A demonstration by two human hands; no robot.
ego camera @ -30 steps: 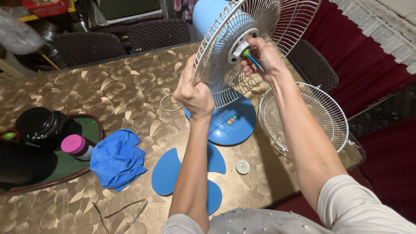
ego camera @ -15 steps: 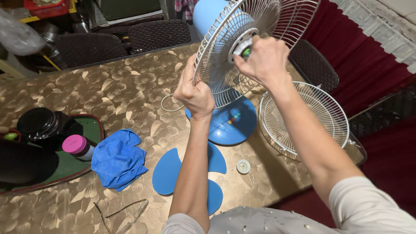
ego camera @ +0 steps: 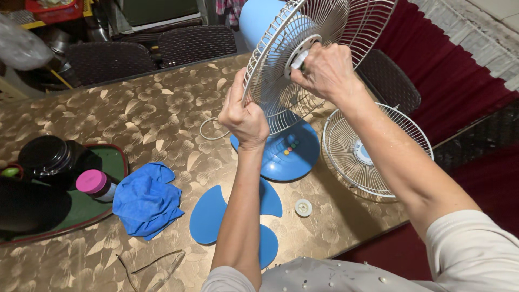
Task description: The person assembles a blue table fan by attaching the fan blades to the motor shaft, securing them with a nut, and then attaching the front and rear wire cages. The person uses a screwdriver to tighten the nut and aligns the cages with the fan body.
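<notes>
The loose grille (ego camera: 373,154) lies right of the fan base (ego camera: 281,154); cloth (ego camera: 146,200) and blades (ego camera: 216,216) lie left.

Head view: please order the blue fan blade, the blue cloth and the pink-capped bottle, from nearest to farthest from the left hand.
Measured from the left hand:
1. Blue fan blade, on the table below the hand.
2. Blue cloth, farther left.
3. Pink-capped bottle, leftmost, on the green tray.
</notes>
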